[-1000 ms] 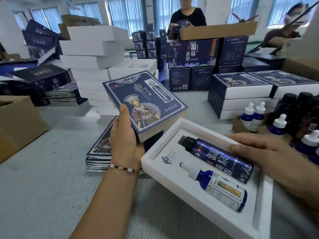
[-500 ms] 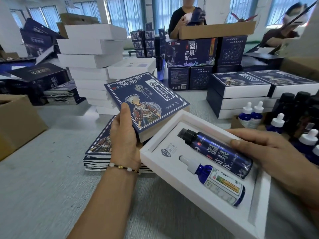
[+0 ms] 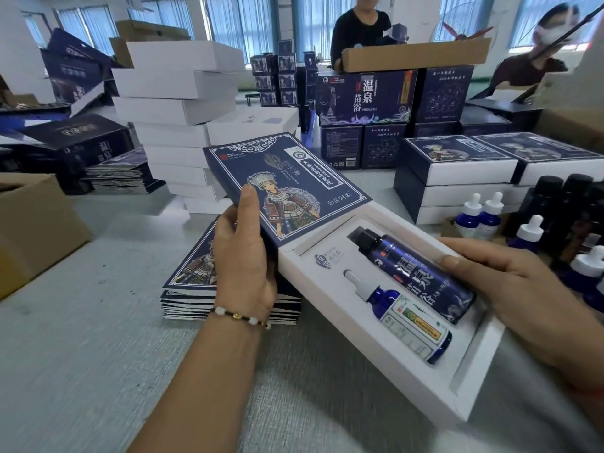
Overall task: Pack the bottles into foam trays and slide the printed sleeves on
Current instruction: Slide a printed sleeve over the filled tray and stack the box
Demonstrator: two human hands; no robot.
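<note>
Left hand (image 3: 243,256) grips the printed sleeve (image 3: 284,188) by its near-left corner, thumb flat on top, fingers curled underneath; the sleeve's open end sits over the far-left end of the white foam tray (image 3: 408,380), covering just that end (rest of the tray exposed). Tray lies diagonally, far-left to near-right, above the grey table (image 3: 81,371). Two bottles lie flat in its cut-outs, side by side: tall dark-blue bottle (image 3: 418,276) with black cap on the far side, small blue dropper bottle (image 3: 405,322) with white tip and labelled body on the near side, both caps pointing to the sleeve. Right hand (image 3: 529,295) holds the tray's right side, thumb lying straight along the rim just beside the tall bottle; its other fingers are hidden under the tray, so whether they curl round it I cannot tell. Beaded bracelet (image 3: 240,317) on the left wrist. Under the left hand, a stack of flat sleeves (image 3: 196,289) rests on the table. Far left: tower of white boxes (image 3: 176,103), cardboard carton (image 3: 29,230) at the left edge. Right: sleeved finished boxes (image 3: 457,171) in stacks, and beyond the tray a cluster of loose dropper bottles (image 3: 480,214) and black-capped bottles (image 3: 555,204). Far centre: dark-blue printed cartons (image 3: 366,96) with a person in black (image 3: 359,31) standing behind them; another person (image 3: 536,63) at far right (blurred).
</note>
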